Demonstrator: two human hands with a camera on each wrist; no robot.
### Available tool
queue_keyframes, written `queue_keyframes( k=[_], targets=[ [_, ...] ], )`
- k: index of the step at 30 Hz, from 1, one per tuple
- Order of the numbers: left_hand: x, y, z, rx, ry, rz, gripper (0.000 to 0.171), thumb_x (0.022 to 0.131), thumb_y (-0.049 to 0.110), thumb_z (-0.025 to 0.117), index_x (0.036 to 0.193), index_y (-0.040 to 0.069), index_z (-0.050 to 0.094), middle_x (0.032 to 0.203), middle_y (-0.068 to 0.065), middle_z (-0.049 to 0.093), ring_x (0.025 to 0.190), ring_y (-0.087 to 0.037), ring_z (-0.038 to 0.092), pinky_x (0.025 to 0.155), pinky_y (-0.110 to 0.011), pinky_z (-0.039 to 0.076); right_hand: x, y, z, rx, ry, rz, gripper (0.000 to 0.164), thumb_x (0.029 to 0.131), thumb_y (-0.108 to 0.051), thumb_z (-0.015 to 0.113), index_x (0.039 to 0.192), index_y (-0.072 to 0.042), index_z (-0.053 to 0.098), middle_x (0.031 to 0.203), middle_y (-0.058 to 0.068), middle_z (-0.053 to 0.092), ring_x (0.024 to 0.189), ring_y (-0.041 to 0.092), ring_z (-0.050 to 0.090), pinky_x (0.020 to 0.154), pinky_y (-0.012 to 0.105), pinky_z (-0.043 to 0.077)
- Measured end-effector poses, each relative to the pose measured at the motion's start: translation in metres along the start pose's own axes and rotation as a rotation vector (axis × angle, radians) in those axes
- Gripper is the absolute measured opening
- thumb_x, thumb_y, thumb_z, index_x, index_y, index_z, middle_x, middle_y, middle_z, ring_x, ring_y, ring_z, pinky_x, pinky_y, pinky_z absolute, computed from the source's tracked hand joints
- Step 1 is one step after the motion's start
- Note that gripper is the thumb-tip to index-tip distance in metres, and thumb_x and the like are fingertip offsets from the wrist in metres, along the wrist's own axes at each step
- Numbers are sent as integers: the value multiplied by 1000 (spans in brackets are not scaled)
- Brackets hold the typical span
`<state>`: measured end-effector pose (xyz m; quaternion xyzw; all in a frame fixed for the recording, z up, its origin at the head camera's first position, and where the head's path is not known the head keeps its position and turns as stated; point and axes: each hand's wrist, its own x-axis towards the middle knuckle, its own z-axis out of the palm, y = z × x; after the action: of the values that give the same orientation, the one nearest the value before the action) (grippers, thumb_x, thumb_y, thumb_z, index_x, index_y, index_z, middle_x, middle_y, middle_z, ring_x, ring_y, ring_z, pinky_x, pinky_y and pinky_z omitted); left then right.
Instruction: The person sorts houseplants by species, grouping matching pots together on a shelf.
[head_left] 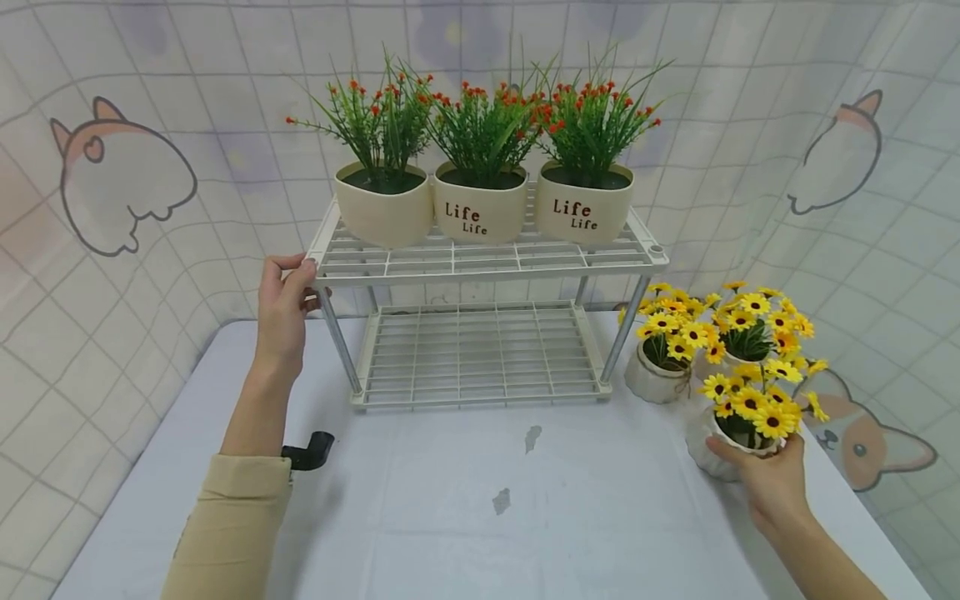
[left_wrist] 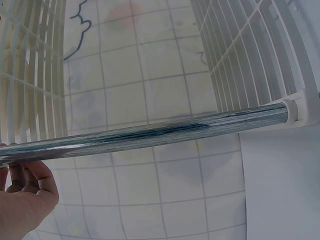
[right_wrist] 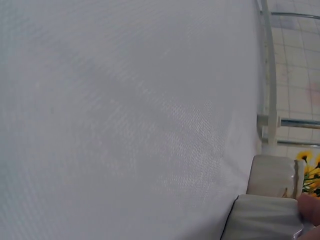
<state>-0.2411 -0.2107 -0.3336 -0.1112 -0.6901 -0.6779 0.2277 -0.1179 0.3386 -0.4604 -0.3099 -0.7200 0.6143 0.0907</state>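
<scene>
Near the right edge of the desk [head_left: 450, 500], the right hand's grip [head_left: 776, 479] pinches the front pot [head_left: 707, 454] by its rim, presumably sparing the yellow blooms [head_left: 770, 421], while the left hand's grip [head_left: 285, 292] curls round the front-left top corner of the rack [head_left: 487, 277], seemingly steadying it.

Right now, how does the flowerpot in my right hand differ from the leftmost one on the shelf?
The held pot has yellow flowers; the shelf pot has red ones. Your right hand grips the held pot; no hand touches the shelf pot. Both pots are pale.
</scene>
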Motion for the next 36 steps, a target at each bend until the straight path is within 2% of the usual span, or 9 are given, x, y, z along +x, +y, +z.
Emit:
queue_keyframes(
  k=[5,9,18,25,31,36],
  targets=[
    [0,-1,1,-23,7,-7,13,107,26,48,117,17,49,115,-14,62,91,-17,56,84,-30,40,-5,2,-2,8,-17,-8,119,87,-6,83,162,-26,-7,171,3,2,156,23,6,123,38,11],
    [0,-1,2,-22,4,-2,13,107,27,48,117,17,49,116,-14,61,92,-17,55,84,-30,40,-13,-1,-3,4,-53,-4,121,85,-7,85,162,-24,-8,171,4,0,156,24,4,123,40,9],
    [0,-1,2,-21,4,1,13,107,27,48,117,17,49,115,-10,62,92,-18,55,84,-30,39,-35,-15,5,-136,-185,-47,127,84,-14,87,162,-20,-13,171,11,-4,155,35,0,121,54,8],
    [1,-1,2,-22,4,1,13,107,27,48,116,18,49,118,-15,61,92,-18,55,84,-31,40,-52,-27,24,-187,-337,-93,130,83,-20,89,163,-17,-14,170,15,-5,154,41,-1,119,61,7],
    [0,-1,2,-6,-1,3,13,108,27,47,117,18,49,120,-18,60,93,-18,55,85,-31,40,-63,-35,47,-143,-463,-198,122,84,-13,87,164,-16,-6,168,18,4,153,42,5,118,63,11],
    [0,0,1,11,2,-1,14,108,27,46,118,18,49,122,-17,59,94,-18,55,86,-31,39,-68,-43,71,-110,-525,-249,116,84,-7,85,164,-15,2,167,17,12,152,40,11,119,61,14]
  ],
)
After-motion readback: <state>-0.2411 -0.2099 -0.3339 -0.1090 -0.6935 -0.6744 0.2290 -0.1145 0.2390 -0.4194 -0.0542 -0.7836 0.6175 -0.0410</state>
